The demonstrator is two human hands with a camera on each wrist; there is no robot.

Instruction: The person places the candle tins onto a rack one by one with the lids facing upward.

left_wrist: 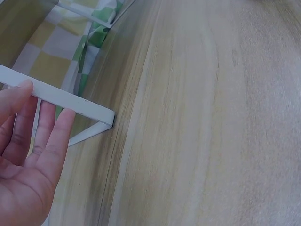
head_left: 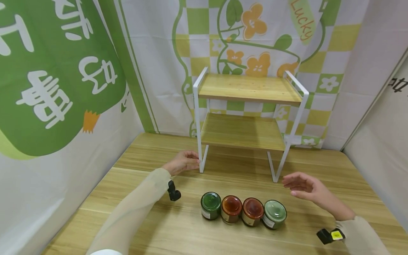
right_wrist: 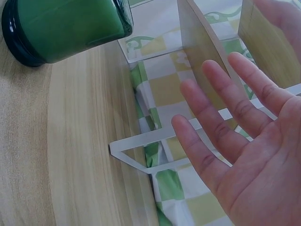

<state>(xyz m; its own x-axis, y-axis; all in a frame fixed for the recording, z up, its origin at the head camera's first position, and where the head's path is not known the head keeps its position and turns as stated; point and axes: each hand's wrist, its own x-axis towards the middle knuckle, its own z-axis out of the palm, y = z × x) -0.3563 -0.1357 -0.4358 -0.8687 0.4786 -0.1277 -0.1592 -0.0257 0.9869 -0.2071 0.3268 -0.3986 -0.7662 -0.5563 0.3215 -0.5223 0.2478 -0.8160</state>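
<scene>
A two-tier shelf rack point(head_left: 243, 132) with wooden boards and a white frame stands toward the back of the table. My left hand point(head_left: 183, 163) is at its left front leg; in the left wrist view the thumb lies over the white leg point(left_wrist: 89, 109) and some fingertips pass behind it. Beside the right front leg, my right hand point(head_left: 304, 187) is held apart from it, its fingers point(right_wrist: 204, 108) spread and loosely bent around nothing. Four jars stand in a row before the rack: dark green point(head_left: 211, 205), two reddish-brown ones point(head_left: 231, 209) point(head_left: 253, 211), and pale green point(head_left: 275, 214).
The wooden table point(head_left: 178, 230) ends at printed cloth walls behind and on both sides. A green patterned cloth point(head_left: 57, 81) hangs on the left. Black wrist cameras point(head_left: 173, 191) are strapped to both wrists.
</scene>
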